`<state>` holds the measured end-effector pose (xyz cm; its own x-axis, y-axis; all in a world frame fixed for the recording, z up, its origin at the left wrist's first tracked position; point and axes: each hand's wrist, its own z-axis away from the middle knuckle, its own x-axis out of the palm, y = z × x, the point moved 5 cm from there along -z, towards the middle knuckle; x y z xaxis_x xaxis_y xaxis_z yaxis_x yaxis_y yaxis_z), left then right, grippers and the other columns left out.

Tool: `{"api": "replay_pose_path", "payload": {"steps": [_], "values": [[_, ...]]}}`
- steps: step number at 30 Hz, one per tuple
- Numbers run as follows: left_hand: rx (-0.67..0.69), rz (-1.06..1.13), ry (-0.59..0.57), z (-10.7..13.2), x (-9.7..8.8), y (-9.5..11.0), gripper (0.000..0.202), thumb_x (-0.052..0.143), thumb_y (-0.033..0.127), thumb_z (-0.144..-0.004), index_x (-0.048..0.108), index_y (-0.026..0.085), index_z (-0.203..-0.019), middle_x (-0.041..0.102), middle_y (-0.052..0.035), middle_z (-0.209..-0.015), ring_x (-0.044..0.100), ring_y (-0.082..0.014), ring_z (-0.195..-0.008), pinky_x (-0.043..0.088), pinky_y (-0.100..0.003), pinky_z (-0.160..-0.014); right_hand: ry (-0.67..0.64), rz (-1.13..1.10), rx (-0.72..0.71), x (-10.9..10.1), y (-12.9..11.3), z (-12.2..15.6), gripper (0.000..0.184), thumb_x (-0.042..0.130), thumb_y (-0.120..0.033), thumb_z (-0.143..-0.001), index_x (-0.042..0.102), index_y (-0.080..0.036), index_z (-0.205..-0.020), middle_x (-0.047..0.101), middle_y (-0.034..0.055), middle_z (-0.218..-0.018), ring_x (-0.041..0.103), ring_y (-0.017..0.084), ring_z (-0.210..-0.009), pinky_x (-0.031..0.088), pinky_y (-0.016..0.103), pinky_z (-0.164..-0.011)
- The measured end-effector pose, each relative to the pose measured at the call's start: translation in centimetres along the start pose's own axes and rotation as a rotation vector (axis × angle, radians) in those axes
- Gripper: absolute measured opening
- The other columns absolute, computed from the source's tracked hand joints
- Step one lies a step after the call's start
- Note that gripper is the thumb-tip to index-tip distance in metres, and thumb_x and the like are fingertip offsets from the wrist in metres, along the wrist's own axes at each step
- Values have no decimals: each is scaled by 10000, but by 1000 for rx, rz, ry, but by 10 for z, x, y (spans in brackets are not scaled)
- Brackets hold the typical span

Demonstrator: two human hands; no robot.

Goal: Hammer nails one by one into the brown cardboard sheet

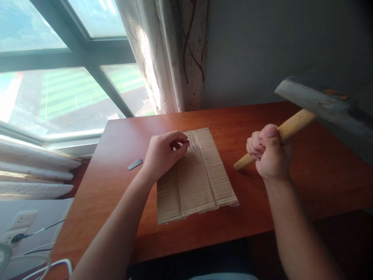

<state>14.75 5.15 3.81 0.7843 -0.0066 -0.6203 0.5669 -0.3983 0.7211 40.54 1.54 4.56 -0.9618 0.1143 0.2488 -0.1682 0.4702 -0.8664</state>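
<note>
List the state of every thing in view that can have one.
Left hand, pinched shut on a nail.
Nail, at the cardboard's far end, tilt unclear.
Right hand, fisted round the hammer's handle.
Hammer, raised off the table, head up.
Cardboard, flat, creased, small holes near the far end.
Spare nails, loose on the table, untouched.
Curtain, drawn aside.

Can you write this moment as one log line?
left hand: pinches nail at cardboard | right hand: grips hammer, raised | spare nails: on table
</note>
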Motion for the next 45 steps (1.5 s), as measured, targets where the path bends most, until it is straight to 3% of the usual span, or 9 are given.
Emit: {"api": "replay_pose_path", "payload": {"steps": [9, 18, 21, 25, 31, 36, 45], "values": [[24, -16, 25, 1, 0, 8, 61, 669, 219, -804, 714, 179, -793, 720, -4, -703, 616, -110, -587, 506, -227, -591, 33, 62, 26, -2, 0, 1, 509, 629, -467, -931, 325, -220, -606, 240, -82, -481, 208, 60, -374, 145, 248, -374], [29, -4, 42, 1, 3, 3, 69, 668, 196, -789, 733, 178, -805, 742, -7, -722, 627, -108, -583, 502, -224, -585, -25, 161, 61, 4, 1, -3, 557, 592, -546, -938, 289, -225, -597, 235, -79, -488, 223, 70, -389, 169, 249, -384], [29, 16, 44, 1, 3, 2, 67, 667, 183, -786, 730, 176, -806, 743, -5, -723, 627, -106, -582, 503, -224, -590, -111, 273, 147, 4, 3, -5, 548, 585, -573, -933, 309, -229, -607, 280, -72, -497, 262, 75, -412, 192, 257, -400], [35, 35, 43, 2, 5, 2, 66, 660, 177, -784, 725, 181, -798, 732, 4, -698, 633, -111, -585, 521, -228, -610, -348, 554, 272, 6, 3, -4, 464, 584, -599, -921, 433, -217, -705, 397, -53, -575, 341, 88, -487, 261, 252, -442], [34, 24, 44, 2, 6, 0, 82, 652, 170, -774, 729, 192, -794, 730, 9, -705, 631, -111, -594, 529, -234, -631, -638, 932, 265, 20, -9, -9, 509, 577, -635, -906, 443, -206, -667, 369, -55, -561, 327, 93, -497, 205, 268, -462], [34, 20, 57, 3, 6, -1, 84, 658, 187, -776, 738, 199, -802, 730, 11, -704, 617, -110, -589, 513, -233, -609, -671, 1065, 139, 38, -24, -21, 567, 561, -656, -905, 425, -205, -590, 385, -40, -504, 332, 103, -466, 200, 297, -479], [30, 38, 54, 3, 6, 0, 91, 660, 171, -781, 743, 196, -809, 745, 7, -741, 601, -106, -581, 499, -232, -602, -701, 1042, 119, 63, -39, -28, 588, 523, -653, -928, 388, -205, -572, 401, -36, -495, 324, 95, -449, 194, 306, -474]]}}
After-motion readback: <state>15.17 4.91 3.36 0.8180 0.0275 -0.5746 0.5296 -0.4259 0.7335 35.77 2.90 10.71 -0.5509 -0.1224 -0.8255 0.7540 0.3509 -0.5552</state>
